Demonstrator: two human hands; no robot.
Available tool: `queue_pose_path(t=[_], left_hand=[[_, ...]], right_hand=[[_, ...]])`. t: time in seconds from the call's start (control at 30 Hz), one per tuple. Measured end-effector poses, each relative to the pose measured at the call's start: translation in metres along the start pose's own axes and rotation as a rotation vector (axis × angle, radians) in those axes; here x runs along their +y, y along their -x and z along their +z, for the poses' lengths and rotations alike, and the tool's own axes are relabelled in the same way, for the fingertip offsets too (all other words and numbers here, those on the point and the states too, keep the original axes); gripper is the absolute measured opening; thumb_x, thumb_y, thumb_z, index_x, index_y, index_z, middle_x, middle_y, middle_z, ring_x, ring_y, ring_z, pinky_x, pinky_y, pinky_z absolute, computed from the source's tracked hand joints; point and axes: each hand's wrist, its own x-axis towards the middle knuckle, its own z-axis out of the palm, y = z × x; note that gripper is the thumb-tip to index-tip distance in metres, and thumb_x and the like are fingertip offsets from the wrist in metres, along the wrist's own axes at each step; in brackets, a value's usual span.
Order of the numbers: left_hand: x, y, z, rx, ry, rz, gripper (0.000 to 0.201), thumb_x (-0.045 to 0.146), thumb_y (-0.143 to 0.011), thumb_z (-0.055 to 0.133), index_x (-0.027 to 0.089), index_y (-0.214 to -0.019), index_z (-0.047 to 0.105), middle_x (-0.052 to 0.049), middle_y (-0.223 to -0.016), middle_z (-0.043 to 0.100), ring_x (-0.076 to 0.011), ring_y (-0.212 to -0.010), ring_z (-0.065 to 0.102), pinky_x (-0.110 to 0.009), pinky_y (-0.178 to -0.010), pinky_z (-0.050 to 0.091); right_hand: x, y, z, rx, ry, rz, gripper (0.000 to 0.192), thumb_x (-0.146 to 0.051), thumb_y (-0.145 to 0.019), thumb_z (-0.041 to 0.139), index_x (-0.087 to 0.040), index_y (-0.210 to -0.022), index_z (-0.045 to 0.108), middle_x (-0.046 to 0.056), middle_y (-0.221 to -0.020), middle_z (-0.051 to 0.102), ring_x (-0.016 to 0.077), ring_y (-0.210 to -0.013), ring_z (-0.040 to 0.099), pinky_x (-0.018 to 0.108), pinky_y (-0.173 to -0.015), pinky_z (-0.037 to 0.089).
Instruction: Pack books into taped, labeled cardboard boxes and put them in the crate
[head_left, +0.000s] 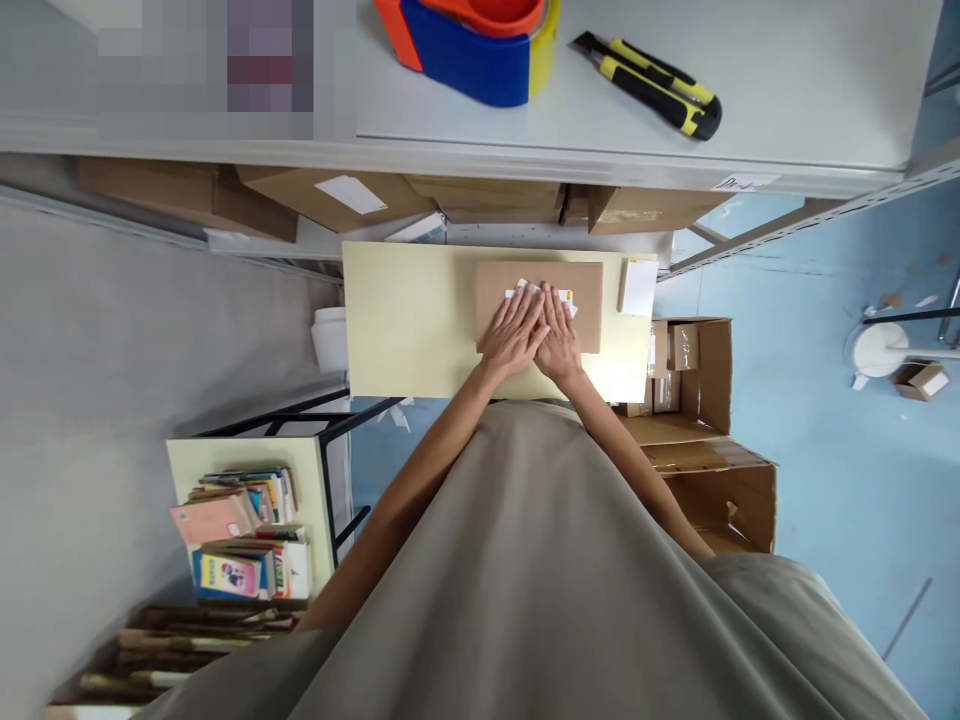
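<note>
A brown cardboard box (491,285) lies on a pale yellow table (412,320) in front of me. My left hand (514,332) rests flat on its top, fingers stretched out. Beside it, my right hand (557,335) also lies flat, and the two hands touch where they meet. Under the fingers are white labels (564,296), partly covered, with a bit of yellow showing at one edge. Close to the box's right side, a white stack of labels or cards (638,287) sits near the table's right edge.
On the grey shelf (787,100) above are a blue and orange tape dispenser (472,60) and a yellow-black utility knife (652,85). Cardboard boxes (487,198) fill the level below. Open cartons (712,380) stand right of the table; books (247,500) are stacked at lower left.
</note>
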Motion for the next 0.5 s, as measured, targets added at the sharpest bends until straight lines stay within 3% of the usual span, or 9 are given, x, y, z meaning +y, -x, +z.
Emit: queue_pose_path(t=[0.1,0.23,0.5], left_hand=[[-0.013,0.007,-0.001,0.018,-0.035,-0.065,0.08,0.052,-0.116,0.042,0.015,-0.186,0.032,-0.013,-0.195,0.02,-0.0321,-0.184,0.013,-0.057,-0.151,0.006],[-0.013,0.02,0.0,0.033,-0.078,-0.141,0.09,0.057,-0.114,0.049,0.01,-0.187,0.026,-0.018,-0.195,0.015,-0.0361,-0.184,0.008,-0.06,-0.15,0.003],[-0.011,0.031,-0.006,-0.027,-0.151,-0.135,0.107,0.069,-0.104,0.071,0.013,-0.186,0.031,-0.026,-0.194,0.013,-0.0448,-0.183,0.004,-0.071,-0.146,0.007]], right_hand=[[0.015,0.005,-0.01,0.06,0.004,0.05,0.076,-0.044,-0.119,0.033,-0.011,-0.187,0.026,0.014,-0.195,0.02,0.0316,-0.184,0.012,0.061,-0.15,0.012],[0.031,0.013,-0.023,0.071,0.011,0.046,0.076,-0.045,-0.12,0.034,-0.008,-0.186,0.029,0.017,-0.195,0.021,0.0327,-0.184,0.014,0.062,-0.15,0.011],[0.029,0.025,-0.021,-0.057,0.027,-0.085,0.062,-0.049,-0.12,0.046,-0.036,-0.181,0.046,-0.004,-0.195,0.022,0.0361,-0.185,0.0,0.069,-0.149,0.005]])
